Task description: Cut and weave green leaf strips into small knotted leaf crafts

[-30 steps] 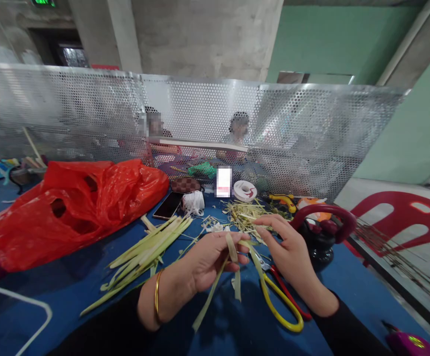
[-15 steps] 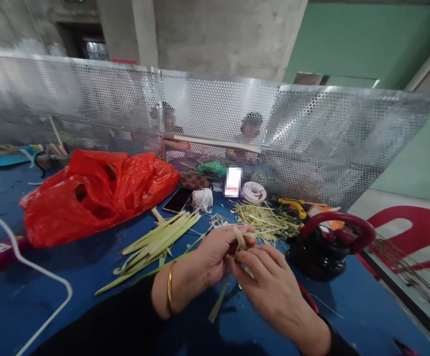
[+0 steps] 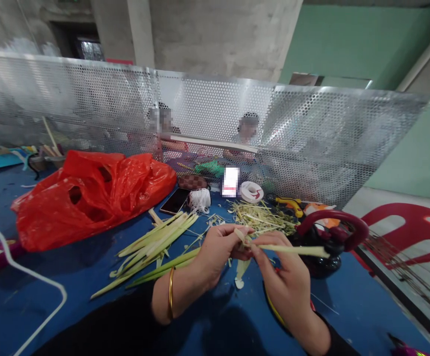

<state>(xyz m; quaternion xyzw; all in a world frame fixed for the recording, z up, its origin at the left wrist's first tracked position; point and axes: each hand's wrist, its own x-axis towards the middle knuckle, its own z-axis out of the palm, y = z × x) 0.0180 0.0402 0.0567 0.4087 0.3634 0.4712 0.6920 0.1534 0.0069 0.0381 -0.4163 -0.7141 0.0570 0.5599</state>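
Observation:
Between the fingertips of my left hand is a folded pale-green leaf strip, closed in a pinch at its looped part. My right hand pinches the same strip, and one end sticks out to the right over its fingers. Another short end hangs below the hands. Left of my left hand lies a bundle of pale leaf strips, with a greener leaf passing near the wrist. Under my right hand shows part of a curved yellow-and-red tool, mostly hidden.
Shredded leaf trimmings lie beyond the hands. A black kettle-like pot stands right. Behind are a white ribbon spool, white string, a dark phone and a red bag. A perforated metal screen separates two people.
My right hand has turned and shifted slightly right, drawing a strip end out to the right. Both hands keep hold of the leaf strip. The view has shifted slightly.

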